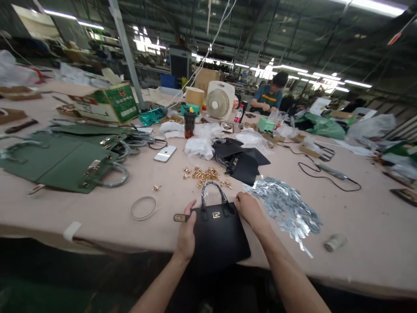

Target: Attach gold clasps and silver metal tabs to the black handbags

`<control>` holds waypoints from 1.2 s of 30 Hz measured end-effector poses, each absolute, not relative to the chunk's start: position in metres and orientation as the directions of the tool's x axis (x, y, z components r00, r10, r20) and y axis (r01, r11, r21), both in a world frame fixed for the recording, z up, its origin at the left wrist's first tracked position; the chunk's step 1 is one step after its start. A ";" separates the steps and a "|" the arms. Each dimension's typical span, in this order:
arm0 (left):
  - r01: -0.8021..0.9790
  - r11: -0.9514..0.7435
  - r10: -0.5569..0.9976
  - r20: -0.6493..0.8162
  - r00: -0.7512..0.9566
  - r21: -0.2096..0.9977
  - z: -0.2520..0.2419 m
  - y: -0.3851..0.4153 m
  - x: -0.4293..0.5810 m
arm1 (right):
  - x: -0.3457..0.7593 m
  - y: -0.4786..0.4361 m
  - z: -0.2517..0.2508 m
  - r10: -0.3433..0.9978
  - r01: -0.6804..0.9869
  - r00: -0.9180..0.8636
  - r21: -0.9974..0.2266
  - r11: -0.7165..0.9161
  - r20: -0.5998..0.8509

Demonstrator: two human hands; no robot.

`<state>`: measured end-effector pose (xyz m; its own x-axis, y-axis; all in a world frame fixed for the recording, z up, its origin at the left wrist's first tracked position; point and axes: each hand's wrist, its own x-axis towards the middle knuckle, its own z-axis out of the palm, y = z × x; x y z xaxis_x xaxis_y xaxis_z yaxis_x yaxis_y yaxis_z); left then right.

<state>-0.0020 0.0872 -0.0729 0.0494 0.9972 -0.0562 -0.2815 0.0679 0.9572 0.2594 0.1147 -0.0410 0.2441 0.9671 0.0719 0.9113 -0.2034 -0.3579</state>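
Note:
A small black handbag (219,243) with wrapped handles and a gold clasp plate lies at the table's front edge. My left hand (186,237) holds its left side, thumb on the front, beside a strap with a gold metal end (180,218) that sticks out to the left. At the bag's upper right corner my right hand (249,209) is closed, fingers curled, on something I cannot make out. Beyond the handles is a pile of small gold fittings (206,174). Many flat silver metal pieces (286,204) are heaped to the right of my right hand.
Green bags (61,158) lie at the left, a white phone (165,153) and a tape roll (143,208) nearer the middle. Black bag parts (243,163), a cup (189,123) and a fan (220,100) stand or lie behind. A corded tool (332,171) is at right. A person (269,95) sits beyond.

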 end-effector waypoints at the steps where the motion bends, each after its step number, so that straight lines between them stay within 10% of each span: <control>1: -0.295 0.084 0.996 -0.069 0.062 0.952 -0.072 0.087 -0.002 | 0.259 0.113 -0.036 0.962 0.906 0.257 -0.369 -0.208 0.088; 7: -0.331 0.117 0.992 -0.097 0.075 0.936 -0.068 0.086 0.000 | 0.212 0.071 -0.002 0.922 0.377 0.364 -0.926 -0.017 0.131; 13: -0.322 0.120 0.990 -0.090 0.106 0.939 -0.070 0.084 0.000 | 0.128 0.037 -0.022 0.978 0.070 0.206 -0.997 -0.024 -0.009; 36: -0.233 0.039 0.997 -0.023 0.073 0.972 -0.063 0.084 0.001 | 0.103 0.045 -0.057 0.896 0.546 0.253 -0.818 0.180 0.365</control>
<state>0.0010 0.0843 -0.0632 0.0734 0.9970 -0.0226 -0.2326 0.0392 0.9718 0.1033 0.0445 -0.0573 0.2526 0.8959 0.3654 0.5460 0.1798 -0.8183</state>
